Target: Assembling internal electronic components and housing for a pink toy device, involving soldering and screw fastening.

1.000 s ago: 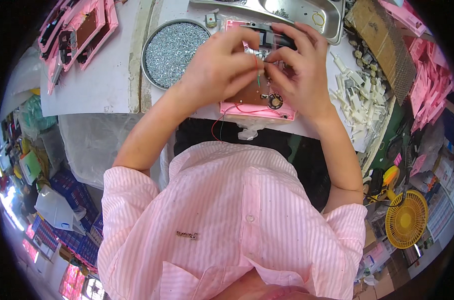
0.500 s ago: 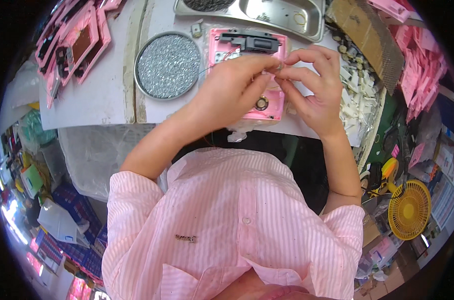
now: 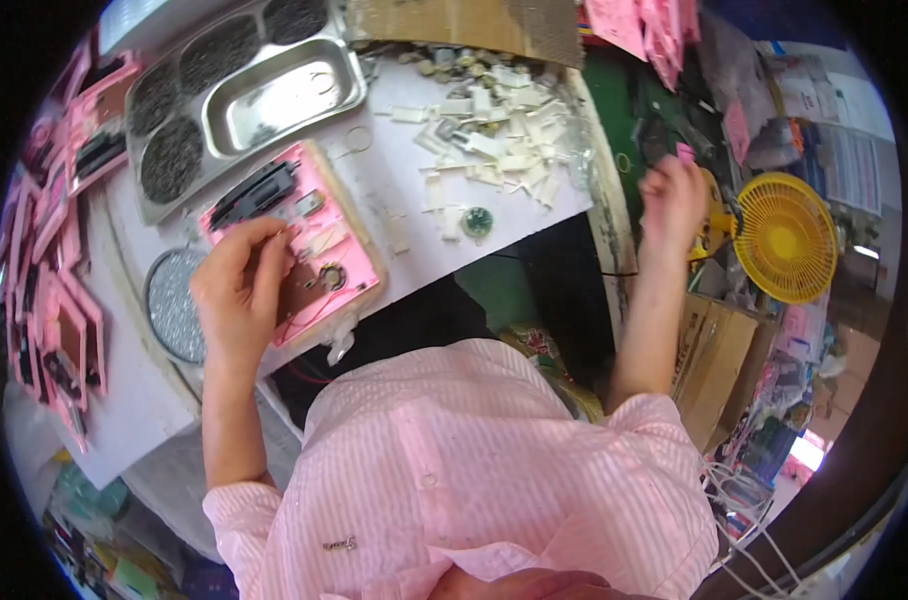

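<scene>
The pink plastic housing (image 3: 362, 262) lies face up on the table at the left, with a long black part (image 3: 256, 196), a small metal block (image 3: 310, 204) and a round speaker-like part (image 3: 332, 277) in it. My left hand (image 3: 236, 285) is over its left side, thumb and forefinger pinched together; whatever is between them is too small to make out. Far to the right, my right hand (image 3: 672, 205) is off the housing, over a green surface beside the yellow fan. Its fingers are loosely curled and slightly blurred, with nothing visible in them.
A round tin of small metal pieces (image 3: 174, 305) stands left of the housing. Behind it sits a metal compartment tray (image 3: 349, 75) with dark screws. White plastic parts (image 3: 504, 130) lie scattered to the right. A yellow fan (image 3: 786, 238) stands at the far right; pink housings (image 3: 69, 300) pile up left.
My right hand has left the housing and swung out to the right. My left hand stays at the housing. The whole view has turned toward the right.
</scene>
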The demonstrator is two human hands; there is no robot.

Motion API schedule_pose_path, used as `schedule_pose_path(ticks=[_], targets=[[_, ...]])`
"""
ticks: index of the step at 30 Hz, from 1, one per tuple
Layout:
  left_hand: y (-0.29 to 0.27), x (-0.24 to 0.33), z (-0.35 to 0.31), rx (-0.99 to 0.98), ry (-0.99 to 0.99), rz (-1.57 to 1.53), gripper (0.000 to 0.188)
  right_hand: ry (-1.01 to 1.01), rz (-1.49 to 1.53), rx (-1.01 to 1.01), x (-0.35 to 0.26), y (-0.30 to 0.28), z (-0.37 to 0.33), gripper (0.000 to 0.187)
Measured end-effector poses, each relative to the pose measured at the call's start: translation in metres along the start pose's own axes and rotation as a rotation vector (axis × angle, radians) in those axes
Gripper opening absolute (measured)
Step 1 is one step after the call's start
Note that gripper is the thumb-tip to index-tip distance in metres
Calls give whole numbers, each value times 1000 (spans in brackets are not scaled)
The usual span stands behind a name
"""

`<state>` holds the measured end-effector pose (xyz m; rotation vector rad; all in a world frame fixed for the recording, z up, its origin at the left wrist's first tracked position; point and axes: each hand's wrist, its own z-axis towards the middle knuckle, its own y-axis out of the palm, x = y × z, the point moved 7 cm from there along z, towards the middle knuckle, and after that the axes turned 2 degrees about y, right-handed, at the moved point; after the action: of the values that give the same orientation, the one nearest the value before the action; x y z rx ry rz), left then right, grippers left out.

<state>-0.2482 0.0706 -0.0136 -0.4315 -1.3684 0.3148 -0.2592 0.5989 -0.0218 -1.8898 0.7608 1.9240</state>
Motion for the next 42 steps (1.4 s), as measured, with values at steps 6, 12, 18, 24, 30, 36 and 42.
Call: schedule_pose_path(ticks=[6,12,18,24,30,36,42], targets=[[1,4,11,-2,-46,-131,13,-207,-154,384,-30,-102,40,14],[-7,4,4,109,11,-105,10,-324,86,383,-66,-180,19,14],[3,17,14,226,358,359,12,-203,88,69,-46,-28,-72,27],[20,6,16,222,234,479,13,-147,-275,-602,25,162,-156,25],[19,4,15,219,218,459,13,-163,-208,-806,38,206,-180,27],[12,13,12,240,299,445,13,-214,-189,-777,37,202,-173,26],[5,18,10,146,223,155,12,-124,-149,-791,36,225,-172,42]])
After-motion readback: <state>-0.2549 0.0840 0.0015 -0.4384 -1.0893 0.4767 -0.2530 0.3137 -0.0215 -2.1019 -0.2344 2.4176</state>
